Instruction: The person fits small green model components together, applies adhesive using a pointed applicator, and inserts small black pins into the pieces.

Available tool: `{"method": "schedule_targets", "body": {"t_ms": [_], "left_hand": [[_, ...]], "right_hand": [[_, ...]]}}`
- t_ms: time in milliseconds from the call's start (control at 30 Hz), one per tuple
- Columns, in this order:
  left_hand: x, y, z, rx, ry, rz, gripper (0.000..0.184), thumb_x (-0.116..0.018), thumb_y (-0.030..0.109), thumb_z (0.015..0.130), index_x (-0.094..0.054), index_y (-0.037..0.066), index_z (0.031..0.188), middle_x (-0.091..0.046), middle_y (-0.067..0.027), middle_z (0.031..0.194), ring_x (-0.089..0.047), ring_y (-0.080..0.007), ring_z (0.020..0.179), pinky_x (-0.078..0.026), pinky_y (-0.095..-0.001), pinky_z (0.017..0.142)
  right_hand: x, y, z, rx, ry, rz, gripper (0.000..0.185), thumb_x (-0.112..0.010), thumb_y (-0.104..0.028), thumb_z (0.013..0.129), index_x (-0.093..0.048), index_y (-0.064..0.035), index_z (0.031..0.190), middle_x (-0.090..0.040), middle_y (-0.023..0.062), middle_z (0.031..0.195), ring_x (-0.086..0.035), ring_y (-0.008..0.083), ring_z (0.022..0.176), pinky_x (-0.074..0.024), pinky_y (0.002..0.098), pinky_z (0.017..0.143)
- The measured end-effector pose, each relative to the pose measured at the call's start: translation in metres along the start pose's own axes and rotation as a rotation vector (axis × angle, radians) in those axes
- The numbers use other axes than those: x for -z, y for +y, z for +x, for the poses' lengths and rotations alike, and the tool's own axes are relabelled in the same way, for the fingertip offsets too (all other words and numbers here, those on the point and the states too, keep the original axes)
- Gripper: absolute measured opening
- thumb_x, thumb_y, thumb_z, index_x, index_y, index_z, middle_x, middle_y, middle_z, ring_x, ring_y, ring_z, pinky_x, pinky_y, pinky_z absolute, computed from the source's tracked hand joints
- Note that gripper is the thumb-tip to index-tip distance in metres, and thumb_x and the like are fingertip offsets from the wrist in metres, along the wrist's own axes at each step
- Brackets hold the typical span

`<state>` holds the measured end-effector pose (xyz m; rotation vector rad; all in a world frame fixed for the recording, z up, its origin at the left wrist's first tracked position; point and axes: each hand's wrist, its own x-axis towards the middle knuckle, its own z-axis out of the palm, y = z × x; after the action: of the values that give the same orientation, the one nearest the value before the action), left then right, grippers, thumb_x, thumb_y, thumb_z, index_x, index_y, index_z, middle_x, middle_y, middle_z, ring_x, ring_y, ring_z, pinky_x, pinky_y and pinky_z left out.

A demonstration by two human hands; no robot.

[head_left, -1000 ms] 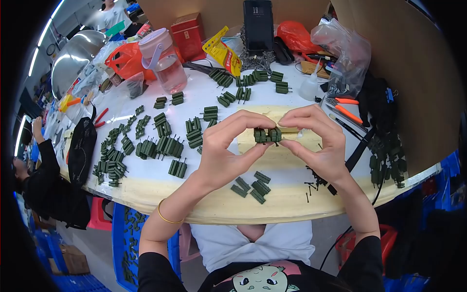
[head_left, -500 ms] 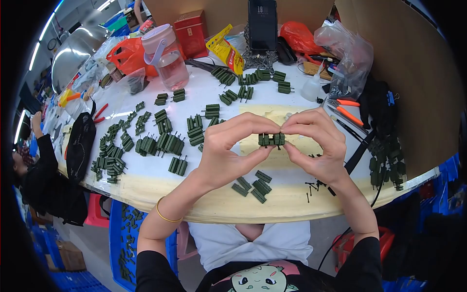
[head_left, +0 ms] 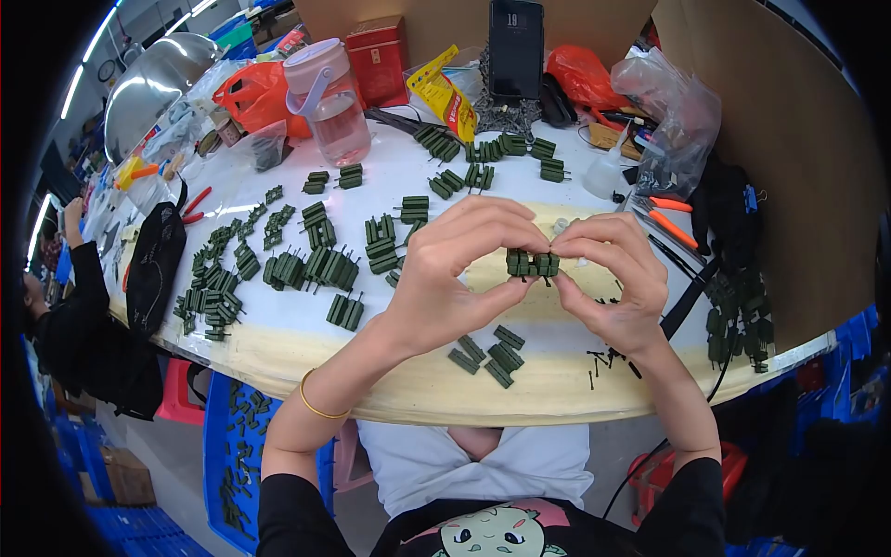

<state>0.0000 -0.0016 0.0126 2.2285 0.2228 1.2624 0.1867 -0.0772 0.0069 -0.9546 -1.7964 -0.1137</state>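
Between my two hands, above the near part of the table, is a small dark green ribbed plastic part [head_left: 533,264] made of two blocks side by side, with dark pin ends showing below. My left hand [head_left: 464,269] pinches its left side with thumb and index finger. On the other side, my right hand [head_left: 619,283] grips it the same way, and the fingertips nearly meet on top. Below my hands lie several loose green blocks [head_left: 504,356]. Small black pins [head_left: 599,362] are scattered near my right wrist.
Many green parts [head_left: 331,268] cover the table's left and middle. Behind stand a pink-lidded bottle [head_left: 339,121], a red box [head_left: 378,60] and a phone [head_left: 516,51]. Orange-handled pliers [head_left: 673,227] lie at right. A blue bin [head_left: 218,455] sits below; a co-worker's arm [head_left: 79,255] is far left.
The view has shifted slightly, so the table things appear a little farther right. Both hands still hold the green part, which looks slightly turned.
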Motion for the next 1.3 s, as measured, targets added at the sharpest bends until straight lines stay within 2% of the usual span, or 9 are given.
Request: {"method": "schedule_targets", "body": {"t_ms": [100, 233, 400, 567, 767, 900, 1300], "left_hand": [[-0.001, 0.000, -0.002, 0.040, 0.015, -0.078, 0.036, -0.068, -0.008, 0.062, -0.070, 0.002, 0.097, -0.070, -0.0062, 0.094, -0.064, -0.0188, 0.087, -0.052, -0.0278, 0.080], [-0.001, 0.001, -0.003, 0.084, 0.027, -0.102, 0.050, -0.070, -0.010, 0.063, -0.066, 0.002, 0.112, -0.071, -0.0092, 0.097, -0.067, -0.0184, 0.087, -0.056, -0.0285, 0.082], [-0.005, 0.006, -0.003, 0.189, 0.054, -0.168, 0.066, -0.066, -0.012, 0.064, -0.057, 0.003, 0.127, -0.070, -0.0071, 0.096, -0.065, -0.0145, 0.083, -0.055, -0.0263, 0.077], [-0.008, 0.009, -0.005, 0.173, 0.042, -0.107, 0.076, -0.065, -0.014, 0.064, -0.050, 0.003, 0.136, -0.071, -0.0071, 0.097, -0.066, -0.0146, 0.083, -0.055, -0.0267, 0.078], [-0.015, 0.005, -0.010, 0.160, 0.103, -0.149, 0.073, -0.065, -0.014, 0.063, -0.052, 0.002, 0.134, -0.073, -0.0068, 0.097, -0.068, -0.0146, 0.084, -0.055, -0.0265, 0.079], [-0.018, 0.001, -0.011, 0.030, 0.161, -0.029, 0.069, -0.065, -0.013, 0.063, -0.057, 0.002, 0.130, -0.074, -0.0070, 0.096, -0.069, -0.0135, 0.084, -0.055, -0.0245, 0.078], [-0.020, 0.006, -0.017, 0.138, 0.164, -0.081, 0.056, -0.068, -0.011, 0.063, -0.066, 0.003, 0.117, -0.075, -0.0069, 0.096, -0.069, -0.0118, 0.082, -0.053, -0.0202, 0.075]], "right_hand": [[0.000, 0.000, 0.001, -0.001, 0.002, -0.002, 0.034, -0.073, 0.005, 0.061, -0.071, -0.0048, 0.094, -0.067, 0.0044, 0.097, -0.056, 0.0192, 0.087, -0.0467, 0.0301, 0.077], [0.000, 0.000, 0.001, -0.048, -0.011, 0.005, 0.035, -0.073, 0.004, 0.061, -0.070, -0.0054, 0.095, -0.066, 0.0046, 0.101, -0.054, 0.0200, 0.090, -0.0461, 0.0306, 0.078], [0.000, -0.011, 0.009, -0.144, 0.012, 0.094, 0.037, -0.074, 0.003, 0.062, -0.070, -0.0058, 0.098, -0.064, 0.0043, 0.104, -0.052, 0.0206, 0.094, -0.0452, 0.0308, 0.080], [-0.001, -0.012, 0.007, -0.116, -0.053, 0.088, 0.035, -0.074, 0.002, 0.063, -0.071, -0.0060, 0.097, -0.064, 0.0037, 0.106, -0.052, 0.0208, 0.096, -0.0444, 0.0307, 0.081], [0.001, -0.009, 0.005, -0.052, -0.039, 0.061, 0.036, -0.074, 0.000, 0.060, -0.072, -0.0062, 0.095, -0.065, 0.0051, 0.103, -0.051, 0.0205, 0.094, -0.0437, 0.0330, 0.083], [0.002, -0.008, 0.005, 0.029, -0.024, 0.033, 0.033, -0.075, 0.000, 0.059, -0.073, -0.0068, 0.091, -0.066, 0.0042, 0.100, -0.051, 0.0208, 0.093, -0.0443, 0.0331, 0.082], [0.008, -0.010, 0.003, 0.029, -0.050, 0.062, 0.031, -0.076, 0.001, 0.059, -0.072, -0.0070, 0.089, -0.068, 0.0036, 0.096, -0.052, 0.0205, 0.091, -0.0454, 0.0329, 0.081]]}}
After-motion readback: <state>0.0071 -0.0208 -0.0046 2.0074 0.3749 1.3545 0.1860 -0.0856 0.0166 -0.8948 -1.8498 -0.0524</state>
